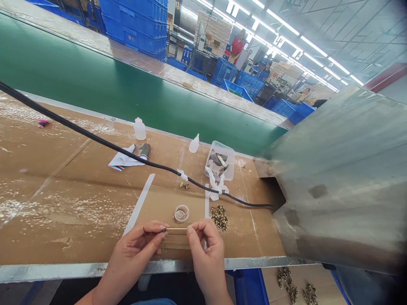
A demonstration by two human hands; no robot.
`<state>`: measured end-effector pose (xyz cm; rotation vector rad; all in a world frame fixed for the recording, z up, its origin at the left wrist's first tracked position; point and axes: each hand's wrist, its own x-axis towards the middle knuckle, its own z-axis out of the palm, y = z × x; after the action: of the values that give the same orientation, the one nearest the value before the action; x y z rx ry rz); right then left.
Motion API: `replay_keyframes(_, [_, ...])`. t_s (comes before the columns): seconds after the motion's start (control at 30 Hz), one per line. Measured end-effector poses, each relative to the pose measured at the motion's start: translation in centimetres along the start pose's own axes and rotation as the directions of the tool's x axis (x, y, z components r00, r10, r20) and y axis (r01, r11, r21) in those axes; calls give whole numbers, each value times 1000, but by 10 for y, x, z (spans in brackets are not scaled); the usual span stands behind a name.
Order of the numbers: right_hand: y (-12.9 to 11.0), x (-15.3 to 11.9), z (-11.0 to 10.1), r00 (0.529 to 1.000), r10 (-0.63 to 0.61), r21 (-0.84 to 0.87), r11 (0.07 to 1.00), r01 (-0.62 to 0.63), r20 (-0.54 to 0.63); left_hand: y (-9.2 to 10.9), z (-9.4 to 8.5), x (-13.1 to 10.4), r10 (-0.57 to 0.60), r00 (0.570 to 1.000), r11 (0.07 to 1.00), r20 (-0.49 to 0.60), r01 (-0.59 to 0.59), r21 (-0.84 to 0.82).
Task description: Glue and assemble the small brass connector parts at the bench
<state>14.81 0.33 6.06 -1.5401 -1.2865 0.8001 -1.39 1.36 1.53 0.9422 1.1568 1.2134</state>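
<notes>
We see the left hand with its thumb and fingers pinched on a small dark piece at one end of a thin stick. The right hand grips the other end between thumb and fingers, so the stick runs almost level between the two hands, above the near part of the bench. Just beyond it we find a clear round cup, and to the right of that a heap of small gold and dark parts. Strips of white tape flank the cup on both sides.

A black cable slants across our view (white ties cling to it in two places) and reaches a metal housing on the right. Behind the cable we make out two white bottles, a folded cloth and a clear tub with scraps inside. Past the bench lies a green belt; beyond it are blue crates and a person in red.
</notes>
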Motion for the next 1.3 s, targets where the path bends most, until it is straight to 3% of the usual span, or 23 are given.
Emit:
replay_keyframes(0.23, [-2, 18, -18, 987, -156, -241, 960, 146, -24, 3, 1, 1, -13, 1000, 999, -9, 13, 37])
replay_keyframes(0.4, [0, 28, -11, 965, -258, -424, 869, 255, 51, 4, 1, 2, -26, 999, 998, -20, 27, 56])
replay_keyframes(0.57, [7, 28, -19, 969, -193, -393, 888, 239, 154, 0, -2, 3, -37, 999, 994, -16, 38, 98])
replay_keyframes(0.8, [29, 10, -61, 994, -39, -450, 889, 81, 102, -5, -3, 2, -14, 1000, 992, -10, 15, 124])
replay_keyframes(1.3, [41, -5, -41, 996, -26, -483, 873, 63, 82, 6, 2, 1, 10, 1000, 986, -13, -7, 167])
